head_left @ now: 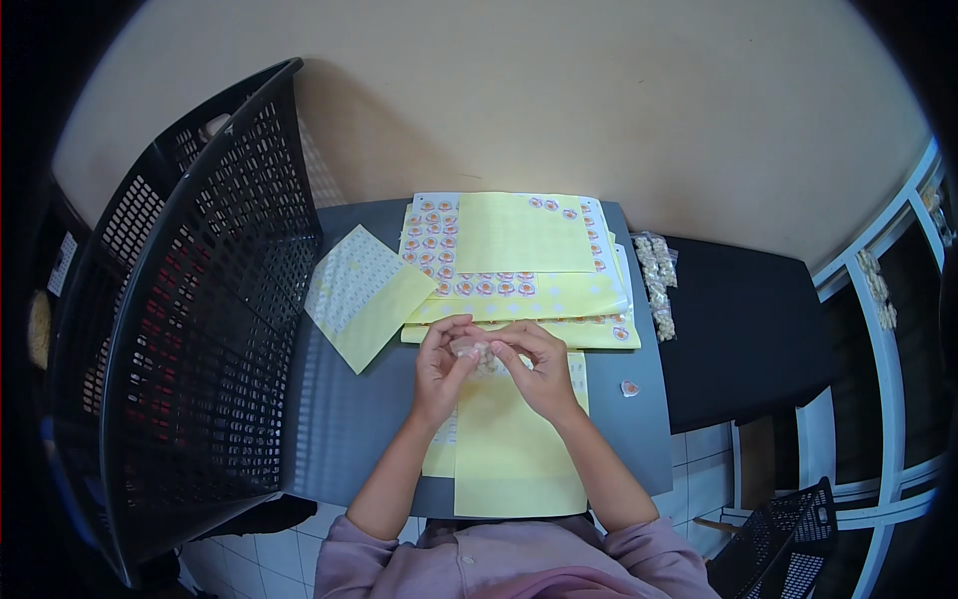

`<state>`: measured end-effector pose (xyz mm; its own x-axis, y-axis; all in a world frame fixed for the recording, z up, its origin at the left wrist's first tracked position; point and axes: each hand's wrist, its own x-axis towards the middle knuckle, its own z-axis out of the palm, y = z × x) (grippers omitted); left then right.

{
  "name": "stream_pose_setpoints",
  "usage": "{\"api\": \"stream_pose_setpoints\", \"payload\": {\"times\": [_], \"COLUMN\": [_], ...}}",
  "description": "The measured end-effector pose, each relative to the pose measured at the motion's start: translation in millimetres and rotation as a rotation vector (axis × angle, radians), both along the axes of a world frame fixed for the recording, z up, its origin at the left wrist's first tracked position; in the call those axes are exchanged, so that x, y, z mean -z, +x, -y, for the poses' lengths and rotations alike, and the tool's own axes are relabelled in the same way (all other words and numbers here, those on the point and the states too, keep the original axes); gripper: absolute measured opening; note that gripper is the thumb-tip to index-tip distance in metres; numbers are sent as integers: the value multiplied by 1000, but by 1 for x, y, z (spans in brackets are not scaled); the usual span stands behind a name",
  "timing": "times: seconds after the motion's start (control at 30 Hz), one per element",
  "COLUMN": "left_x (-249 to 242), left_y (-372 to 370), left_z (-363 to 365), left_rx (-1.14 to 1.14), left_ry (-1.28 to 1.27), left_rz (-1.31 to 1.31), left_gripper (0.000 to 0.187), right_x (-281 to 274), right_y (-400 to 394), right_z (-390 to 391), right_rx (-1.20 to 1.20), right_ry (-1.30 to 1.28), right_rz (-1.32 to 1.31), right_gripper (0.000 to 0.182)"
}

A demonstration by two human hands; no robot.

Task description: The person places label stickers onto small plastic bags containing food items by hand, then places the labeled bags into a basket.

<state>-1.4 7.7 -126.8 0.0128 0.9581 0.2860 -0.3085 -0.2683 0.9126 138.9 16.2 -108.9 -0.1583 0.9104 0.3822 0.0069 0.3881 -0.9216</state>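
Observation:
My left hand (pixel 437 371) and my right hand (pixel 540 367) meet over the middle of the desk, fingers closed on a small clear plastic packet (pixel 486 360) of pale, nut-like pieces. The thumbs press on its near side. Directly under the hands lies a yellow sheet (pixel 519 449), partly over another sheet with small printed marks. Just beyond them is a stack of sticker sheets (pixel 434 245) with round orange-and-white labels, topped by a plain yellow sheet (pixel 523 235). One loose sticker (pixel 629 388) rests on the desk to the right of my right hand.
A tall black perforated basket (pixel 215 299) stands along the left side of the grey desk (pixel 359 439). Beside it lies a tilted yellow label sheet (pixel 369 299). Filled packets (pixel 656 285) sit on a black surface (pixel 743 329) at right. Another black basket (pixel 783 534) is lower right.

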Motion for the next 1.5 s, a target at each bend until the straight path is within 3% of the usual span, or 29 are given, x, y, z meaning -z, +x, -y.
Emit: {"api": "stream_pose_setpoints", "payload": {"times": [0.17, 0.37, 0.8, 0.9, 0.97, 1.07, 1.27, 1.5], "left_x": [7, -9, -17, -8, 6, 2, 0, -3], "left_y": [4, 1, -5, -1, -8, -4, -2, -2], "left_z": [-1, 2, 5, 3, -1, 1, 1, 2], "left_rx": [20, 53, 55, 33, 140, 92, 58, 44], "left_ry": [19, -134, -138, -39, 1, 2, 54, 47], "left_rz": [-9, -37, -94, -5, -115, -66, -76, -158], "left_gripper": [48, 58, 57, 44, 26, 16, 6, 3], "right_x": [-1, 2, 7, 11, 8, 8, -2, 5], "right_y": [-5, -6, -7, -6, -4, -3, -7, -5], "right_z": [5, 7, 7, 5, 3, 4, 5, 4], "right_rx": [111, 219, 244, 267, 224, 171, 71, 53], "right_ry": [76, 256, 362, 220, 123, 116, 132, 81], "right_rz": [37, 120, 193, -8, -127, -120, -53, 6], "right_gripper": [32, 27, 22, 20, 20, 25, 37, 36]}}
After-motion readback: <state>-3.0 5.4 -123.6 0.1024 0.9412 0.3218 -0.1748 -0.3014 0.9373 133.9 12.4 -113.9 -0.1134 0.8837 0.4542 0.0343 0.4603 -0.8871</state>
